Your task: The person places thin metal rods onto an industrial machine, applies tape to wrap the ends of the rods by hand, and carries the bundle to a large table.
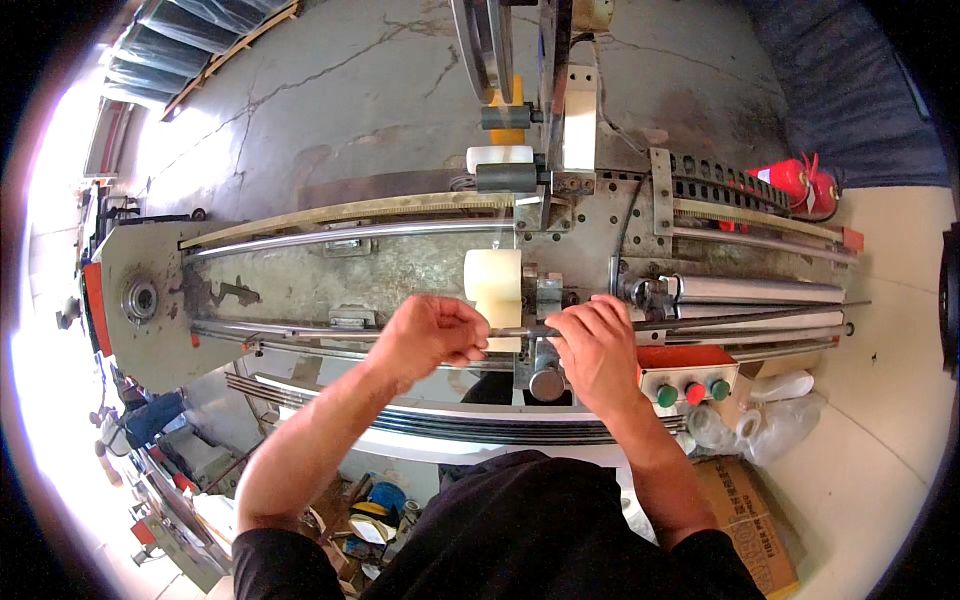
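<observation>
A long dark rod (745, 314) lies across the machine, running out past its right end. My right hand (597, 350) is closed round this rod, thumb and fingers on its left part. My left hand (430, 340) is closed in a pinch at the rod's left end; what sits between its fingertips is hidden. Just beyond the fingertips stands a cream-coloured roller (493, 273). Below my right hand a round metal knob (547, 384) sticks out of the carriage (580, 243).
A red-topped box (684, 372) with coloured buttons sits right of my right hand. Several dark rods (480, 425) lie on a pale ledge before me. Steel rails (350, 240) run lengthwise. Red fire extinguishers (795, 183) stand far right, a cardboard carton (745, 520) near right.
</observation>
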The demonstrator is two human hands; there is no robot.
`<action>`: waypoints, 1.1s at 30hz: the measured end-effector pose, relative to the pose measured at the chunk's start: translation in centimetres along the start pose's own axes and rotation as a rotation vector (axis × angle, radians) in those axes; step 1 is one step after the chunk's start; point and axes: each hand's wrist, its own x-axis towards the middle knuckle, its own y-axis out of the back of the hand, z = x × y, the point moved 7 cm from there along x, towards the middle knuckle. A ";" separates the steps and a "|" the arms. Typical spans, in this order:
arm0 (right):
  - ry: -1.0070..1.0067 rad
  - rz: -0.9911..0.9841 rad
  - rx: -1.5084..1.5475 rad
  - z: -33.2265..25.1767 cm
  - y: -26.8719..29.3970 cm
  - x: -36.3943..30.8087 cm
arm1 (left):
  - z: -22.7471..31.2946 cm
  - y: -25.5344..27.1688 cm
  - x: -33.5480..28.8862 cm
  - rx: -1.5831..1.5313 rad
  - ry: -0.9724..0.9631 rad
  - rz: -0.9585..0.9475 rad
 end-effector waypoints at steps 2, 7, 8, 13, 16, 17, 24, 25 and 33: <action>0.000 0.005 0.001 0.0 0.3 0.5 | -0.9 -1.1 -0.6 -0.017 -0.063 0.042; 0.018 0.035 0.027 -0.3 1.3 1.3 | -3.2 -2.4 -1.9 -0.013 -0.224 0.270; 0.021 0.037 0.028 -0.4 1.6 1.3 | -3.6 -2.5 -2.2 0.017 -0.223 0.335; 0.012 0.010 0.084 -1.0 1.4 1.2 | -2.9 -3.0 -3.8 0.223 -0.432 0.601; 0.001 0.009 0.110 -1.4 1.4 1.0 | -1.3 -3.4 -4.9 0.431 -0.506 0.673; -0.002 0.012 0.117 -1.4 1.4 1.0 | -1.2 -3.4 -4.8 0.541 -0.549 0.691; 0.006 0.045 0.119 -1.6 1.7 1.0 | 1.8 -4.3 -6.1 1.363 -0.863 0.700; 0.012 0.049 0.119 -1.5 1.7 1.0 | 2.9 -4.4 -6.4 1.435 -0.897 0.681; 0.030 0.089 0.115 -1.0 2.0 1.0 | 5.6 -1.3 -2.4 1.135 -0.524 0.260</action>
